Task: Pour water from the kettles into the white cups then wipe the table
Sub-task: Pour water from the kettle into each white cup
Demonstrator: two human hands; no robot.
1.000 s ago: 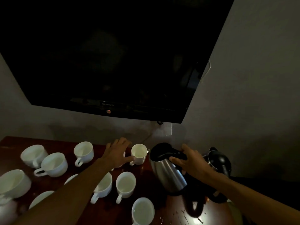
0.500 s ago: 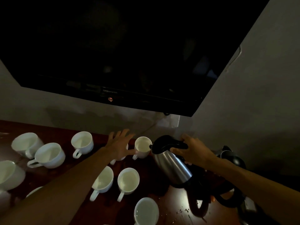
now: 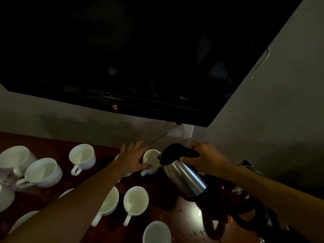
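- Our right hand (image 3: 207, 159) wraps its fingers (image 3: 197, 145) round the handle of the kettle (image 3: 184, 178), spout tipped over the white cup (image 3: 151, 157) on the table (image 3: 190, 213).
- Our left hand (image 3: 134, 159) has its fingers spread loose, thumb touching that cup.

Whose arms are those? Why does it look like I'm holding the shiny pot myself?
Those arms belong to a person wearing a camera on their head, so you see what they see. The right hand grips the black handle of a steel kettle, tipped with its spout at the rim of a white cup. The left hand is open, thumb touching that cup's side. More white cups stand on the dark table. A black kettle sits at the far right, and a dark television hangs on the wall. It is too dim to see water flowing.
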